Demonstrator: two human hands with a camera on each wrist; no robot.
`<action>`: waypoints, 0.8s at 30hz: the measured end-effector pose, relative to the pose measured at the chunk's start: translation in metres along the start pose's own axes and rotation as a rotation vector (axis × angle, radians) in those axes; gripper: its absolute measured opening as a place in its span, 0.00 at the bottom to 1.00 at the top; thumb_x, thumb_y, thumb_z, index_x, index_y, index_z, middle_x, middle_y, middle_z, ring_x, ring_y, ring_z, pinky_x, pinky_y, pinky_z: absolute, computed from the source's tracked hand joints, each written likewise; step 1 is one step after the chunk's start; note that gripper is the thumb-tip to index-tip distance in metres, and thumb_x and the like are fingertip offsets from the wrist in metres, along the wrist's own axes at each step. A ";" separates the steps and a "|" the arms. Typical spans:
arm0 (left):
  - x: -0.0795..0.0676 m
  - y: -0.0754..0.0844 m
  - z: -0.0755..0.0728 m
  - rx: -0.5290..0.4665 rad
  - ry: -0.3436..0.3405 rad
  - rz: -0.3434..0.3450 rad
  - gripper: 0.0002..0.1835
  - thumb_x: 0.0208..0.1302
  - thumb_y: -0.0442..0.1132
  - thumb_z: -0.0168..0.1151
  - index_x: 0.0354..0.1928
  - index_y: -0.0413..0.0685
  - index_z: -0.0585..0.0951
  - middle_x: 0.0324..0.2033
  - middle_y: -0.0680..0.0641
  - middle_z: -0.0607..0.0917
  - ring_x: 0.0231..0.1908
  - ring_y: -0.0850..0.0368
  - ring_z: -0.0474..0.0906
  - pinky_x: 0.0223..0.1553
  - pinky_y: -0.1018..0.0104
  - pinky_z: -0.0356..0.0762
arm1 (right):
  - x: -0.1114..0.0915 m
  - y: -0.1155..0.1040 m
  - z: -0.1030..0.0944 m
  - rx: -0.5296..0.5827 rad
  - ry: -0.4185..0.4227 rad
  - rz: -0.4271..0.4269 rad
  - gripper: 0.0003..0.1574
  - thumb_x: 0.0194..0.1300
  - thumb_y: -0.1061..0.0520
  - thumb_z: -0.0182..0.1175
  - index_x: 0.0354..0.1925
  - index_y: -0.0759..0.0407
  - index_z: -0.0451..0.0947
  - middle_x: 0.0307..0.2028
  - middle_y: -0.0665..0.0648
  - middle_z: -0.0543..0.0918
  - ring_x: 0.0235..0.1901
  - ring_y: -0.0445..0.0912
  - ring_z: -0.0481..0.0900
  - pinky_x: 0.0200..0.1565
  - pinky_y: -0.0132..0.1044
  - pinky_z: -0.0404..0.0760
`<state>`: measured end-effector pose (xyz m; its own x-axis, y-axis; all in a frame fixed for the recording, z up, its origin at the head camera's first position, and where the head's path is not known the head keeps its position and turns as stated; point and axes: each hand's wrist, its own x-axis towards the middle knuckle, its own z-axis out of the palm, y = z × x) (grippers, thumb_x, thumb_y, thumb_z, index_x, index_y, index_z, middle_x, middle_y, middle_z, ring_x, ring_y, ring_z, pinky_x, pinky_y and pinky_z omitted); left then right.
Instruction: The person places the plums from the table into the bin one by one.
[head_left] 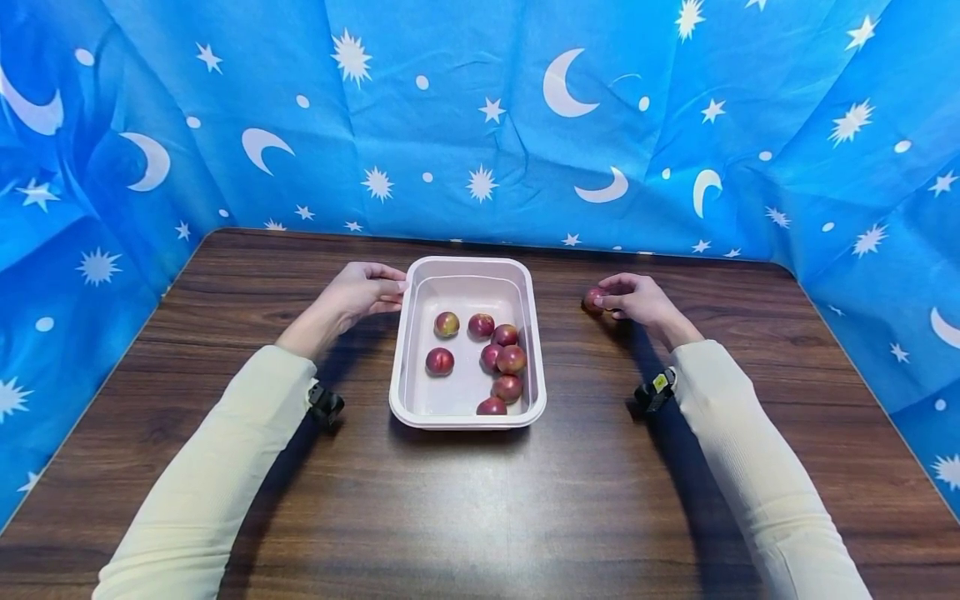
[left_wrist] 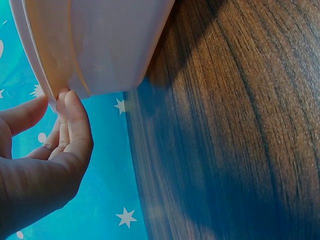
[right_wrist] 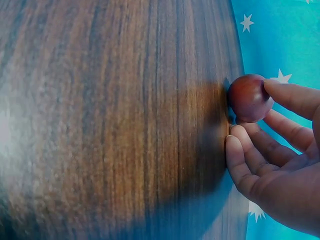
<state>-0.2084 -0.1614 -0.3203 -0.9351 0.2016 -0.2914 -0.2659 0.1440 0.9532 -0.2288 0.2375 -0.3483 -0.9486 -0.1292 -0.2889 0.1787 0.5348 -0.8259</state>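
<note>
A white rectangular tub (head_left: 467, 423) stands on the table with several red plums (head_left: 507, 389) inside, most of them along its right side. One plum with a yellowish patch (head_left: 447, 324) lies toward the left. My left hand (head_left: 364, 292) pinches the tub's left rim near the far corner; in the left wrist view the thumb (left_wrist: 31, 115) is on the rim and the fingers are under it. Right of the tub, my right hand (head_left: 636, 302) pinches a single dark red plum (right_wrist: 250, 98) between thumb and fingers, close over the tabletop.
The dark wood table (head_left: 480, 517) has its far edge against a blue cloth (head_left: 465, 108) with white moons and stars, which also hangs along both sides. Black wrist cameras (head_left: 326, 405) are strapped to both sleeves.
</note>
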 end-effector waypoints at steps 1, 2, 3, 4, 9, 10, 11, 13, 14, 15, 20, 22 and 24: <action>0.000 0.000 0.000 0.005 0.002 -0.001 0.18 0.64 0.28 0.51 0.53 0.24 0.65 0.30 0.47 0.77 0.27 0.62 0.78 0.45 0.65 0.79 | -0.001 0.000 0.000 0.003 -0.001 0.003 0.27 0.65 0.57 0.56 0.59 0.68 0.64 0.53 0.67 0.68 0.47 0.54 0.69 0.46 0.37 0.79; 0.000 0.000 0.000 0.009 0.004 -0.002 0.18 0.64 0.28 0.51 0.53 0.24 0.65 0.30 0.46 0.77 0.27 0.62 0.78 0.46 0.64 0.79 | -0.001 0.000 -0.001 0.005 -0.003 0.006 0.27 0.65 0.57 0.56 0.59 0.67 0.64 0.53 0.67 0.68 0.47 0.54 0.69 0.46 0.37 0.78; 0.000 0.000 0.000 0.014 0.007 -0.004 0.18 0.64 0.28 0.51 0.54 0.24 0.65 0.31 0.46 0.77 0.27 0.62 0.78 0.46 0.65 0.79 | -0.001 0.000 -0.001 0.008 -0.007 0.007 0.28 0.65 0.57 0.56 0.59 0.67 0.64 0.53 0.67 0.68 0.47 0.55 0.69 0.47 0.37 0.78; 0.001 0.000 0.000 0.018 0.009 -0.006 0.18 0.65 0.28 0.51 0.54 0.25 0.65 0.31 0.46 0.76 0.28 0.62 0.78 0.46 0.65 0.79 | -0.002 0.000 -0.002 0.010 -0.009 0.010 0.28 0.65 0.56 0.56 0.59 0.67 0.64 0.53 0.67 0.68 0.47 0.55 0.69 0.47 0.37 0.79; 0.000 0.000 0.000 0.035 0.017 -0.021 0.18 0.65 0.29 0.51 0.54 0.26 0.66 0.31 0.45 0.77 0.28 0.62 0.78 0.45 0.65 0.79 | -0.005 -0.001 -0.005 0.009 -0.033 0.016 0.28 0.65 0.55 0.56 0.59 0.67 0.63 0.54 0.67 0.67 0.48 0.56 0.69 0.48 0.40 0.78; 0.000 0.000 0.000 0.036 0.016 -0.022 0.18 0.65 0.29 0.52 0.55 0.26 0.66 0.31 0.45 0.77 0.28 0.62 0.78 0.45 0.66 0.79 | -0.006 -0.002 -0.006 0.005 -0.037 0.016 0.29 0.65 0.55 0.56 0.59 0.67 0.63 0.54 0.67 0.66 0.48 0.56 0.69 0.49 0.40 0.78; 0.000 0.000 0.000 0.040 0.017 -0.024 0.18 0.65 0.30 0.52 0.54 0.26 0.66 0.31 0.46 0.77 0.28 0.62 0.78 0.45 0.66 0.79 | -0.007 -0.003 -0.007 0.001 -0.043 0.013 0.29 0.65 0.55 0.56 0.59 0.68 0.63 0.54 0.67 0.66 0.48 0.56 0.69 0.49 0.41 0.78; 0.000 0.000 0.000 0.042 0.016 -0.025 0.18 0.65 0.30 0.52 0.55 0.26 0.66 0.31 0.45 0.77 0.28 0.62 0.78 0.45 0.66 0.79 | -0.008 -0.004 -0.008 -0.007 -0.049 0.004 0.29 0.65 0.55 0.56 0.59 0.68 0.63 0.53 0.67 0.67 0.47 0.56 0.70 0.49 0.41 0.78; 0.000 0.000 0.000 0.045 0.016 -0.024 0.18 0.65 0.30 0.52 0.55 0.26 0.66 0.32 0.45 0.77 0.28 0.62 0.78 0.45 0.66 0.79 | -0.009 -0.005 -0.009 -0.002 -0.048 0.001 0.29 0.65 0.55 0.56 0.59 0.68 0.63 0.53 0.67 0.67 0.47 0.56 0.70 0.48 0.42 0.78; 0.000 0.000 0.000 0.046 0.016 -0.024 0.18 0.65 0.30 0.52 0.55 0.26 0.66 0.32 0.45 0.77 0.28 0.62 0.78 0.45 0.66 0.79 | -0.010 -0.006 -0.010 0.004 -0.049 -0.003 0.29 0.65 0.55 0.56 0.59 0.68 0.63 0.53 0.67 0.67 0.47 0.56 0.71 0.49 0.42 0.78; 0.001 0.000 0.000 0.030 0.014 -0.016 0.18 0.65 0.29 0.52 0.54 0.25 0.66 0.29 0.47 0.77 0.27 0.63 0.78 0.42 0.68 0.80 | -0.013 -0.012 -0.013 0.024 -0.036 -0.027 0.29 0.64 0.53 0.57 0.58 0.66 0.64 0.52 0.65 0.69 0.47 0.56 0.72 0.49 0.44 0.78; 0.002 0.000 0.000 0.014 0.011 -0.011 0.18 0.64 0.28 0.52 0.54 0.24 0.65 0.27 0.48 0.77 0.26 0.63 0.77 0.41 0.69 0.80 | -0.014 -0.015 -0.014 0.010 -0.032 -0.046 0.28 0.64 0.53 0.57 0.58 0.66 0.65 0.51 0.65 0.70 0.47 0.56 0.73 0.48 0.44 0.78; 0.003 -0.001 0.001 0.003 0.010 -0.008 0.18 0.64 0.28 0.51 0.54 0.23 0.65 0.26 0.49 0.77 0.25 0.63 0.77 0.40 0.70 0.81 | -0.015 -0.018 -0.015 0.000 -0.030 -0.064 0.28 0.64 0.54 0.57 0.57 0.66 0.66 0.50 0.64 0.71 0.47 0.56 0.73 0.48 0.46 0.78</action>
<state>-0.2105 -0.1605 -0.3217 -0.9352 0.1909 -0.2982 -0.2728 0.1483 0.9506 -0.2217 0.2424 -0.3214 -0.9499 -0.1878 -0.2497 0.1181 0.5243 -0.8433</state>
